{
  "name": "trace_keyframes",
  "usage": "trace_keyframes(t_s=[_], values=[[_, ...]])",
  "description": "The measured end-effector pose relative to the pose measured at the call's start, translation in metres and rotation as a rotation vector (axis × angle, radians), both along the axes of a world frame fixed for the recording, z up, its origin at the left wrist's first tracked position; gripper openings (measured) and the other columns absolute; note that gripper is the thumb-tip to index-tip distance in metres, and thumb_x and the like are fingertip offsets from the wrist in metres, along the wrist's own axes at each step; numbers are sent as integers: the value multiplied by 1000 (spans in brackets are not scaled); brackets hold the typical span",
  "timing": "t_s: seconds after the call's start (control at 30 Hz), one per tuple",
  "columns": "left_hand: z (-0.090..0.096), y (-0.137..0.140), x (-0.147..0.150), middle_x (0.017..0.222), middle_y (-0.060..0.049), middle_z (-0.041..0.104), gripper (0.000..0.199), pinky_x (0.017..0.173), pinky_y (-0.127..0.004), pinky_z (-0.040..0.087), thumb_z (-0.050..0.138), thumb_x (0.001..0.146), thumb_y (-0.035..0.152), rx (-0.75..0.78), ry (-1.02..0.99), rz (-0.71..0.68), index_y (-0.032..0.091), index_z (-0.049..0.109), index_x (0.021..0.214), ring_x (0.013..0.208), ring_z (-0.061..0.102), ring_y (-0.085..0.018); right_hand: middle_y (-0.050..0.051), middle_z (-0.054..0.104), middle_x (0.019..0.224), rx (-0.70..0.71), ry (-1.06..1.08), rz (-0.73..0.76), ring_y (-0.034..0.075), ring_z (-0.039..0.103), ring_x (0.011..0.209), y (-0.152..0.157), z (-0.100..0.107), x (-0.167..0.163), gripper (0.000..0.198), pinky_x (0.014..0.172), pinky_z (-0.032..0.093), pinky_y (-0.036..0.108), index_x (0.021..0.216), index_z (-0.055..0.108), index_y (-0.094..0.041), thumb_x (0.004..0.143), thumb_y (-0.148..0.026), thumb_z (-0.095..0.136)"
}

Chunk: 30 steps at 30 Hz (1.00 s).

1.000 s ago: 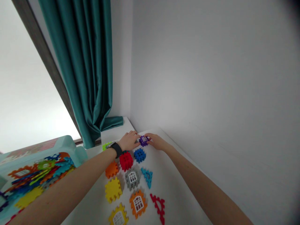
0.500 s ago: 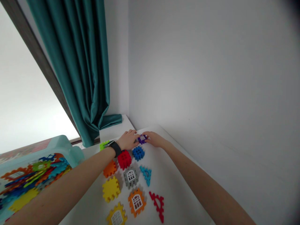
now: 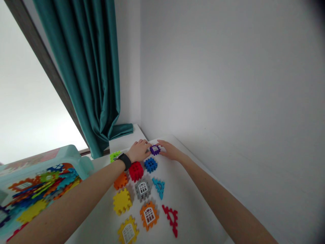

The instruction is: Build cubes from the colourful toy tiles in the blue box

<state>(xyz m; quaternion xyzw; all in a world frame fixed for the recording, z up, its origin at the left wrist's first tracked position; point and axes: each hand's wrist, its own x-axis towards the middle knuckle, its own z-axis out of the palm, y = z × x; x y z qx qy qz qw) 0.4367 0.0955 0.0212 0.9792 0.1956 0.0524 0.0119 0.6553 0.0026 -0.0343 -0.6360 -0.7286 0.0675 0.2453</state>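
Note:
Near the far end of the white table lies a purple toothed building tile [image 3: 154, 149] with a white window insert. My right hand [image 3: 169, 150] is at its right side, thumb and fingers spread apart. To the tile's left, my left hand [image 3: 138, 150], with a dark watch on the wrist, rests palm down with fingers stretched out; its fingertips are close to the tile, and I cannot tell if they touch. A blue tile [image 3: 150, 165] lies just below the purple one. A red tile [image 3: 136, 171] sits under the left wrist, and a lime green tile [image 3: 115, 156] is partly hidden behind it.
The white table [image 3: 188, 203] also bears orange, yellow and grey tiles, a light blue triangle [image 3: 159, 187] and a red triangle [image 3: 172, 219]. A clear teal-rimmed bin [image 3: 87, 166] full of pieces stands left. A wall [image 3: 228, 101] borders the right; a green curtain [image 3: 93, 84] hangs behind.
My right hand's fingers have spread and drawn slightly away from the purple tile. My left hand has hardly moved. The view has shifted a little.

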Motion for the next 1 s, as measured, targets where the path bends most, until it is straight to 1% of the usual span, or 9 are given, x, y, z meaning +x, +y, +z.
trace_keyframes(t_s=[0.07, 0.13, 0.27, 0.4, 0.47, 0.6, 0.8, 0.9, 1.0], values=[[6, -2, -2, 122, -11, 62, 34, 93, -43, 48, 49, 96, 37, 18, -14, 21, 24, 60, 125, 115, 56, -29, 12, 58, 142, 40, -10, -6, 26, 59, 124, -6, 4, -2, 41, 108, 46, 45, 118, 66, -20, 78, -12, 67], [13, -6, -4, 122, -11, 62, 33, 93, -42, 47, 48, 96, 36, 39, -29, 34, 24, 61, 124, 115, 56, -28, 12, 58, 142, 80, -19, -9, 26, 54, 131, -12, 9, -6, 39, 112, 41, 47, 119, 65, -21, 81, -13, 65], [28, -20, -17, 121, -11, 62, 30, 93, -42, 45, 49, 95, 33, 92, -58, 47, 22, 61, 121, 114, 55, -28, 13, 55, 144, 149, -27, -7, 26, 50, 134, -22, 23, -26, 38, 115, 38, 49, 125, 62, -20, 87, -15, 58], [38, -38, -42, 114, -14, 62, 24, 96, -47, 40, 51, 94, 30, 156, -76, 53, 18, 63, 111, 113, 54, -32, 14, 52, 147, 210, -33, 25, 25, 48, 136, -32, 39, -60, 39, 115, 38, 48, 128, 60, -19, 90, -15, 53], [42, -45, -59, 112, -15, 63, 22, 95, -48, 39, 53, 93, 29, 176, -81, 57, 18, 63, 108, 111, 55, -32, 14, 52, 147, 232, -40, 60, 25, 49, 135, -38, 46, -80, 39, 114, 39, 47, 129, 59, -19, 91, -14, 52], [51, -55, -97, 108, -14, 64, 20, 93, -48, 38, 54, 92, 28, 202, -89, 73, 19, 63, 107, 108, 56, -33, 13, 52, 147, 228, -40, 113, 25, 50, 134, -46, 59, -119, 40, 113, 40, 48, 129, 59, -20, 90, -14, 52], [61, -67, -163, 106, -11, 64, 20, 89, -43, 41, 51, 94, 29, 246, -71, 112, 20, 63, 108, 102, 58, -29, 12, 56, 144, 263, -31, 230, 24, 51, 132, -47, 71, -179, 41, 114, 39, 47, 127, 62, -19, 89, -10, 49], [62, -73, -200, 109, -9, 64, 24, 88, -42, 42, 51, 94, 30, 220, -77, 106, 22, 62, 114, 104, 58, -27, 11, 58, 142, 253, -24, 284, 24, 52, 132, -45, 75, -210, 40, 114, 39, 48, 125, 63, -20, 88, -10, 50], [60, -79, -238, 110, -8, 64, 24, 89, -41, 44, 50, 95, 30, 180, -113, 136, 23, 62, 114, 105, 58, -26, 11, 61, 139, 253, -1, 339, 24, 52, 132, -43, 76, -241, 37, 114, 38, 48, 122, 64, -20, 89, -12, 50]])
